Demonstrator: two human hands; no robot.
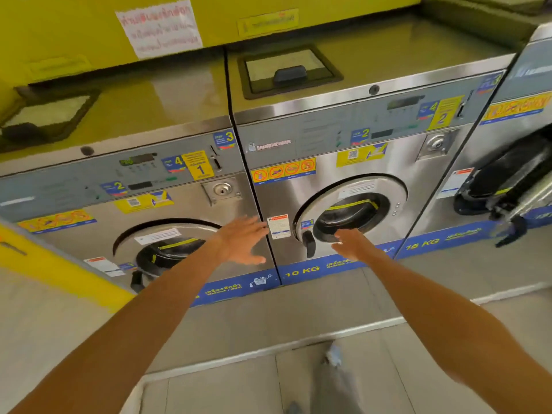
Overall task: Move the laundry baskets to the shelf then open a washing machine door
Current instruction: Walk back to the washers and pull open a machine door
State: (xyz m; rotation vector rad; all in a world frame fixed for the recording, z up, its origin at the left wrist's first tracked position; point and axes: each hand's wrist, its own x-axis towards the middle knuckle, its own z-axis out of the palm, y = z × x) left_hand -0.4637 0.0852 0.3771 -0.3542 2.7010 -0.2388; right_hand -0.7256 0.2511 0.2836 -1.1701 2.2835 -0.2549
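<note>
Three steel front-loading washing machines stand in a row. The middle one (352, 162) has a round door (352, 210) that is closed, with a black handle (309, 243) at its left edge. My right hand (348, 243) reaches toward the lower part of that door, just right of the handle, fingers apart and empty. My left hand (243, 240) is spread flat and empty in front of the seam between the left machine (119, 204) and the middle one. The left machine's door (167, 249) is closed too. No laundry basket is in view.
The right machine's door (504, 186) hangs open, its black rim sticking out into the aisle. The machines stand on a raised tiled step (298, 318). A yellow edge (59, 264) juts in at the left. My trouser leg (331, 383) shows at the bottom.
</note>
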